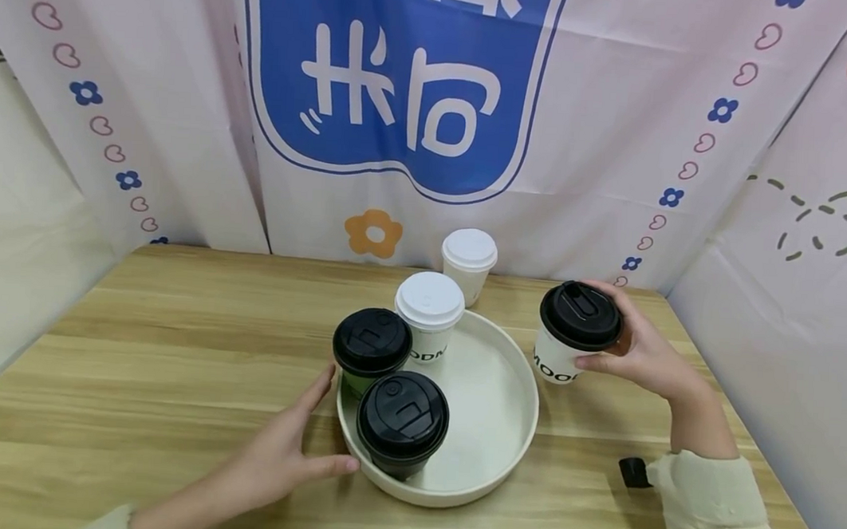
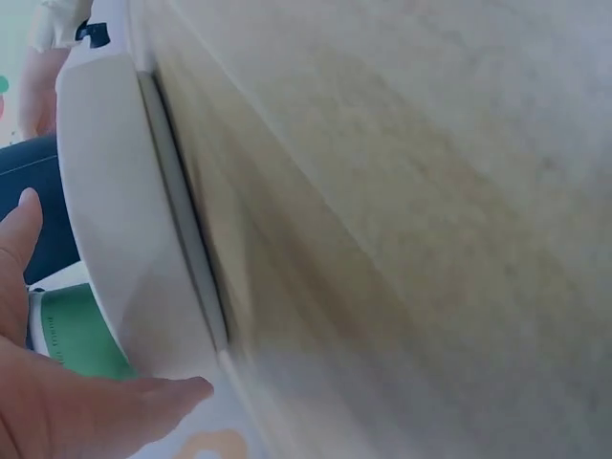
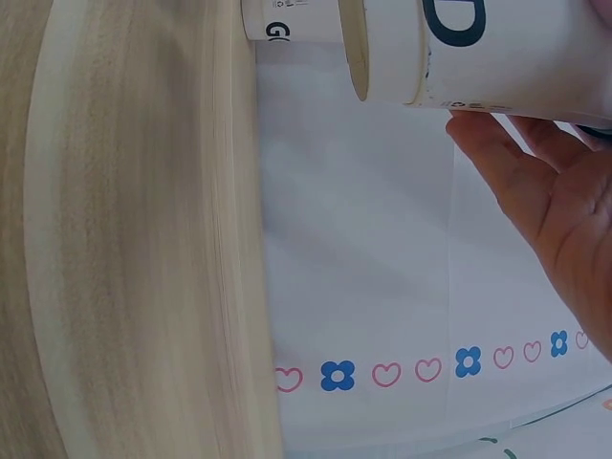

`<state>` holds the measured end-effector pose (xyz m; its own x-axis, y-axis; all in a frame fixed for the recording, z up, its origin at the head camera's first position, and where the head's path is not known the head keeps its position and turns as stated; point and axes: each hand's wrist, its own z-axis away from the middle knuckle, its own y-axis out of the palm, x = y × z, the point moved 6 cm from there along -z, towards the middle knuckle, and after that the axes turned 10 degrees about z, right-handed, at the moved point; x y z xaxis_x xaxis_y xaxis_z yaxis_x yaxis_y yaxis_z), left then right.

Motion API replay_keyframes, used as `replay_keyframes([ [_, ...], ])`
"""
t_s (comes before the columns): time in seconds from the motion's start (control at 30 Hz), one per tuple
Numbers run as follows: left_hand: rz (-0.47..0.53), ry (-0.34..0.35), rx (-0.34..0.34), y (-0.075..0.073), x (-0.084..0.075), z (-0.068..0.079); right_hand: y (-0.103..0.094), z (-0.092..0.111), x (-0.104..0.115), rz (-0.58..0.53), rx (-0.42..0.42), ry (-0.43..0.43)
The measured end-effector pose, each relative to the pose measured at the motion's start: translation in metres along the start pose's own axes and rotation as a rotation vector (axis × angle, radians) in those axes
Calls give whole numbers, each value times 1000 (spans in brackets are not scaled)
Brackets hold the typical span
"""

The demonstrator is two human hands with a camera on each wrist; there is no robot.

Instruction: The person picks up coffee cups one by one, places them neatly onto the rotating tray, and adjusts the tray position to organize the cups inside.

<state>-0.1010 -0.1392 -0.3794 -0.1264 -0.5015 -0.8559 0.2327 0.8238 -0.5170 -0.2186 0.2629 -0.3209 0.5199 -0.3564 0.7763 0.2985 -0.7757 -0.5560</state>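
My right hand [image 1: 642, 352] grips a white paper coffee cup [image 1: 555, 357] with a black lid, its thumb in front and fingers behind. The right wrist view shows this cup's base [image 3: 355, 48] raised off the table. My left hand [image 1: 287, 453] spreads its thumb and fingers along the left side of a round cream tray [image 1: 494, 484]; whether it presses the rim I cannot tell. On the tray stand a black-lidded green cup [image 1: 372, 342], a dark cup with a black lid [image 1: 403, 415] and a white-lidded white cup [image 1: 430, 313].
Behind the tray, a smaller white cup [image 1: 469, 259] with a white lid stands on the wooden table [image 1: 196, 348]. A printed cloth [image 1: 583, 105] hangs along the table's back edge. Near the right sleeve there is a small black object [image 1: 634, 472].
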Motion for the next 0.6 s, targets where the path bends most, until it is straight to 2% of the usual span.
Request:
replay_keyframes([
  [0.17, 19, 38, 3, 5, 3, -3, 1, 0, -1, -10, 8, 0],
  [0.6, -14, 55, -7, 6, 4, -11, -1, 2, -3, -33, 5, 8],
])
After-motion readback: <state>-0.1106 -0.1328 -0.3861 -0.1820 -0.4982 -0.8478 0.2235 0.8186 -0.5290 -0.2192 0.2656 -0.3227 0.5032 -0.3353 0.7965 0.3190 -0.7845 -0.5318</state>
